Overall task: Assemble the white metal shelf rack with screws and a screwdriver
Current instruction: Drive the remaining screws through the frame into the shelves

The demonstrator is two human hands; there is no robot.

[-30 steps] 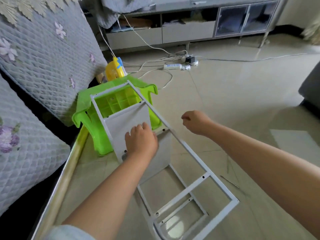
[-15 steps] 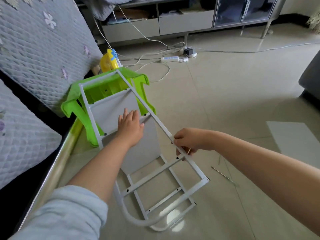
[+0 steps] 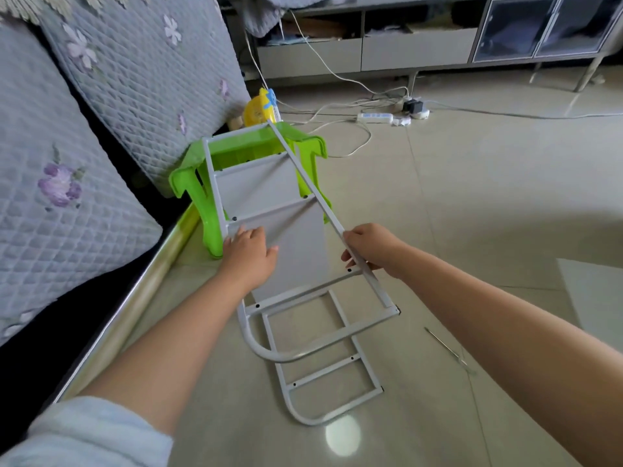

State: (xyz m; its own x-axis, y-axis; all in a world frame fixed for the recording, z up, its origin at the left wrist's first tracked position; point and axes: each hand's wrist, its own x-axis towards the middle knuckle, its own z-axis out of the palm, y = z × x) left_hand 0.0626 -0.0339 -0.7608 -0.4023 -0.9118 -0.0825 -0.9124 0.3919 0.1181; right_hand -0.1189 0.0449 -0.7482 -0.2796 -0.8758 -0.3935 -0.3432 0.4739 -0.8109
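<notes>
White metal shelf rack (image 3: 269, 210): left hand (image 3: 251, 254) flat on panel; right hand (image 3: 369, 246), three o'clock, grips rail; align holes before screwing.

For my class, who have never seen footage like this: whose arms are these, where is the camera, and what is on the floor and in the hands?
There is no machine here. A camera worn on a person's head looks down at their own arms. On the tiled floor a white metal rack frame lies with its far end propped on a green plastic stool. The left hand rests flat on the rack's white panel. The right hand has its grip around the frame's long side rail. A thin metal tool, perhaps the screwdriver, lies nearby on the floor.
</notes>
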